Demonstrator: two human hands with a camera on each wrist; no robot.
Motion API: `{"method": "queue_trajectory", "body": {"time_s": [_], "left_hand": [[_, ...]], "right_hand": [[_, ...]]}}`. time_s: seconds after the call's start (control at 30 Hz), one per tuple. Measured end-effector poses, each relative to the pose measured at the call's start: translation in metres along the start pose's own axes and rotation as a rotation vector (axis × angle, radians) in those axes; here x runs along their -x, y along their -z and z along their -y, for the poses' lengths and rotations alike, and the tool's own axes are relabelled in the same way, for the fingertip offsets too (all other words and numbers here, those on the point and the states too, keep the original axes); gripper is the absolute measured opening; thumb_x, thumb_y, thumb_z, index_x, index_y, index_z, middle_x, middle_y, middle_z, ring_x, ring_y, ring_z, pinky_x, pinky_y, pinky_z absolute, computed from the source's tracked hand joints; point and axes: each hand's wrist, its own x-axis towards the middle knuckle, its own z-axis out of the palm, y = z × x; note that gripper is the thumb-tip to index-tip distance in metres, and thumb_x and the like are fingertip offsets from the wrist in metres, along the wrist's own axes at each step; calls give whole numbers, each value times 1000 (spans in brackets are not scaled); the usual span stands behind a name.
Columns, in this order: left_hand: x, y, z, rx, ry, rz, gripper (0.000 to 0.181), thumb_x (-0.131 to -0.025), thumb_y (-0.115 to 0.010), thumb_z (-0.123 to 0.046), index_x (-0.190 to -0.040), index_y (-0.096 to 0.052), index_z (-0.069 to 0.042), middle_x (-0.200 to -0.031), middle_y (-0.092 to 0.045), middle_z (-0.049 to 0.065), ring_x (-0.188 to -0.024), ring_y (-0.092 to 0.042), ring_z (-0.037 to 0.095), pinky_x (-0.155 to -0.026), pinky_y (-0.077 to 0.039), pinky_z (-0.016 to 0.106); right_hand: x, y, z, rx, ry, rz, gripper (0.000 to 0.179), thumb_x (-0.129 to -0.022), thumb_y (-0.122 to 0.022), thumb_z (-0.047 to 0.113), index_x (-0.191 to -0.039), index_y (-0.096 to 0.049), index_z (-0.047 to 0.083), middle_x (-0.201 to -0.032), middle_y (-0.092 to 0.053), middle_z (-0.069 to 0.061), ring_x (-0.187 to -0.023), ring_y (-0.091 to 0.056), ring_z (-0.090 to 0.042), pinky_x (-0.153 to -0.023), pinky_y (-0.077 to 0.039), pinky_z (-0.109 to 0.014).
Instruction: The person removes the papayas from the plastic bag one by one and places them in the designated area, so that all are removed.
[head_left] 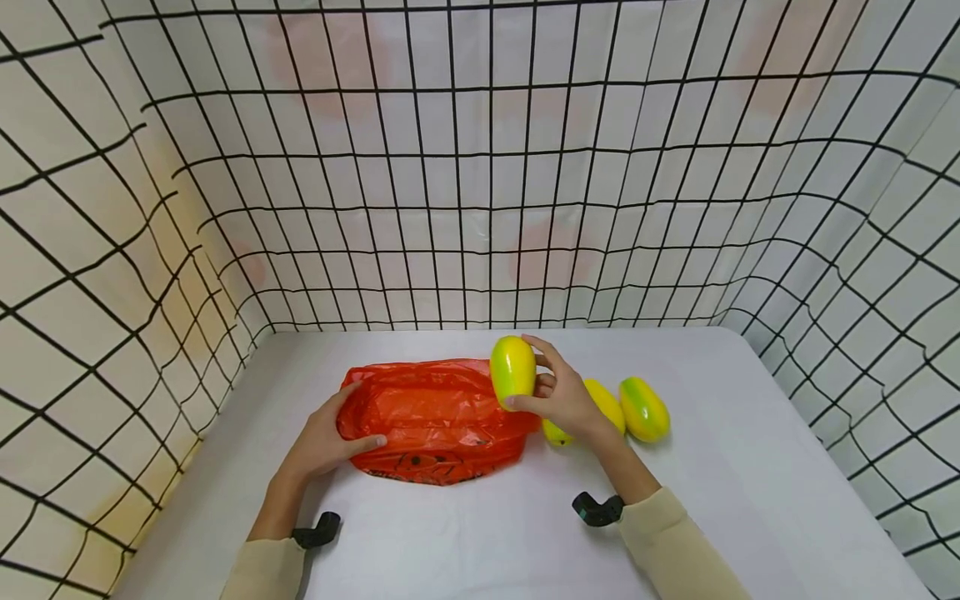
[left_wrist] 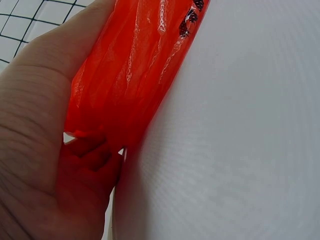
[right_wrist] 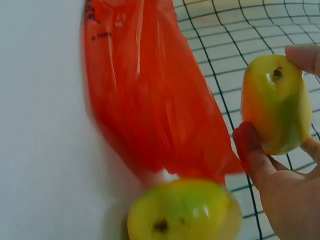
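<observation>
A red plastic bag (head_left: 427,408) lies on the white table with its mouth spread. My left hand (head_left: 327,436) holds the bag's left end, thumb over the near side; in the left wrist view some fingers show through the red film (left_wrist: 135,65). With thumb and fingers, my right hand (head_left: 562,396) grips a yellow-green mango (head_left: 513,371) above the bag's right end. The right wrist view shows this mango (right_wrist: 275,110) between thumb and fingertips. More mangoes lie right of the bag, one fully visible (head_left: 645,409) and others (head_left: 606,402) partly hidden behind the right hand.
Black wire grid panels (head_left: 487,208) stand along the back and both sides of the white table (head_left: 750,467). Each wrist bears a black device (head_left: 597,509). Another mango (right_wrist: 185,210) lies close beneath the right wrist camera.
</observation>
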Motion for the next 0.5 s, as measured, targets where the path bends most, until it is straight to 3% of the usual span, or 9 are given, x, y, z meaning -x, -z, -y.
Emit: {"method": "queue_trajectory", "body": {"time_s": [0.27,0.5], "left_hand": [[1,-2,-1,13,11,10,116,-74,-86,-58,-163,-28,-14,-164,-36,20,-145,-40,45,-107,-47,66],[1,1,-1,7,12,4,114,-74,-86,-58,-163,-28,-13,-163,-37,21,-145,-41,45,-106,-49,65]], "right_hand": [[14,37,0,-56,-14,-14,97,-85,-86,22,-159,-27,43,-155,-38,-14,-119,-63,-33,-104,-56,-46],[23,61,-3,-24,-24,-35,99,-86,-85,23,-162,-23,38,-157,-36,-16,-123,-61,-35,-106,-54,-47]]}}
